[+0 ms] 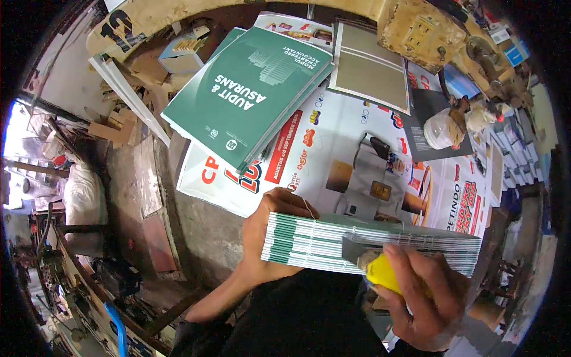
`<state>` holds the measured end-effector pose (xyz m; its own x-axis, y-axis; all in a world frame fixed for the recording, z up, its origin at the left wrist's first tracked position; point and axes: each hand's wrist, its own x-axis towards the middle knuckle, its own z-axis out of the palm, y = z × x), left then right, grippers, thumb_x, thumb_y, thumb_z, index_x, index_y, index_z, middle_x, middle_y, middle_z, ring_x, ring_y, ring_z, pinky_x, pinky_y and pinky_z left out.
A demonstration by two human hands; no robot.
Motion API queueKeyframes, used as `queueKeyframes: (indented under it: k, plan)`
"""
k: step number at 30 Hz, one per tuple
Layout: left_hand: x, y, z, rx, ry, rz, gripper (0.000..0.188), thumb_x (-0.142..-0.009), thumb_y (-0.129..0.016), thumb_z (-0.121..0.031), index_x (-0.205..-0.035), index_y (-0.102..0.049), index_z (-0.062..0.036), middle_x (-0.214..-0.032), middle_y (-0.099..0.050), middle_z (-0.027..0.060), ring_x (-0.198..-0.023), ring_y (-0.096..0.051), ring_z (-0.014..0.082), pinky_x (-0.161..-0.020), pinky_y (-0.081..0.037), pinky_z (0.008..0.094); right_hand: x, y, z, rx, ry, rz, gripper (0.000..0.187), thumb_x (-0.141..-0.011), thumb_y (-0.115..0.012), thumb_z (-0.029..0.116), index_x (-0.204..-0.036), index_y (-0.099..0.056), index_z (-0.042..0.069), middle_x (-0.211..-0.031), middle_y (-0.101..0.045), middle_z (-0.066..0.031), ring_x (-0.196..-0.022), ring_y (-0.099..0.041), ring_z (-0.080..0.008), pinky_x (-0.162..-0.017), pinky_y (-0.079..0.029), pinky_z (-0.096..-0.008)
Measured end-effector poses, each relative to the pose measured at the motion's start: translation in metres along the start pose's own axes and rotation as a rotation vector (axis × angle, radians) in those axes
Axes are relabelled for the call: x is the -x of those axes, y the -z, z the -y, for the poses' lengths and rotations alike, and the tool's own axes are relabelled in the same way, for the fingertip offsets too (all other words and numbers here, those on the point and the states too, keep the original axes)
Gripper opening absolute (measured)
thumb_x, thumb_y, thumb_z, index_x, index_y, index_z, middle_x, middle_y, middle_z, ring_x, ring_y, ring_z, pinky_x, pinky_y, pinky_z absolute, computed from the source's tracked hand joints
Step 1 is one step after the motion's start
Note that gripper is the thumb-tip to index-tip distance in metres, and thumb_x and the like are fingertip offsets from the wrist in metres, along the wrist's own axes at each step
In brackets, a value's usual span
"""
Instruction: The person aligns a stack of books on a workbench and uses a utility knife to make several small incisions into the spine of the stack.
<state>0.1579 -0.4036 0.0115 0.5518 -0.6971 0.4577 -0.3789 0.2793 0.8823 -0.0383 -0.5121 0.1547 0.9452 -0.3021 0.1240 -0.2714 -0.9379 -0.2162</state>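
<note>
At the poster's [342, 122] near edge, the left hand [256, 241] grips one end of the stack [333, 233]; the right hand [431, 291] curls round a yellow cutter [382, 276], blade [352, 252] against the spine [437, 253]. Stitching [310, 243] looks done; a loose thread [308, 207] apparently remains.

A whitish container [439, 133] rests on a dark sheet [421, 107]; a curved blue bar [118, 327] appears at lower left.

From my side: white print, upside down, on green book [250, 98]; red, black, multicoloured lettering on poster [338, 128]; black number on cream frame [163, 19].
</note>
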Motion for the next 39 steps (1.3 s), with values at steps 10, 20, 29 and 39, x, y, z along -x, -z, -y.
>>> queueKeyframes:
  k: [10,20,29,39]
  plan:
    - [-0.001,0.001,0.002,-0.013,-0.028,-0.017,0.041,-0.069,-0.087,-0.012,-0.095,-0.057,-0.0024,-0.088,-0.066,0.0129,-0.078,-0.069,0.0222,-0.069,-0.053,0.0298,0.001,0.002,-0.002,0.135,0.094,0.039,0.042,-0.08,-0.072,0.016,-0.119,-0.068,-0.001,-0.109,-0.069,-0.0111,-0.088,-0.068,-0.0224,-0.076,-0.054,-0.0339]
    - [0.006,-0.004,-0.003,0.101,0.17,-0.093,0.044,-0.068,-0.088,-0.016,-0.096,-0.056,-0.0024,-0.089,-0.065,0.0131,-0.081,-0.068,0.024,-0.076,-0.053,0.0345,0.003,-0.013,0.005,0.206,0.113,-0.04,0.037,-0.089,-0.066,0.014,-0.122,-0.065,-0.003,-0.112,-0.067,-0.0144,-0.091,-0.067,-0.024,-0.077,-0.054,-0.0337]
    - [0.015,0.008,0.006,-0.146,0.095,-0.009,0.035,-0.077,-0.079,-0.014,-0.094,-0.051,-0.0026,-0.082,-0.064,0.0093,-0.08,-0.066,0.0222,-0.094,-0.045,0.0415,0.026,0.025,-0.027,-0.036,-0.172,-0.061,0.047,-0.08,-0.073,0.012,-0.125,-0.064,0.0,-0.11,-0.066,-0.016,-0.092,-0.068,-0.0285,-0.081,-0.055,-0.036]
    - [0.01,0.006,0.002,-0.249,0.031,-0.005,0.039,-0.07,-0.082,-0.02,-0.089,-0.052,-0.0022,-0.086,-0.061,0.0108,-0.083,-0.062,0.0227,-0.088,-0.044,0.04,0.066,0.025,-0.043,-0.018,-0.182,0.033,0.061,-0.073,-0.076,0.007,-0.132,-0.06,0.003,-0.119,-0.063,-0.0127,-0.091,-0.068,-0.0269,-0.08,-0.055,-0.0383]
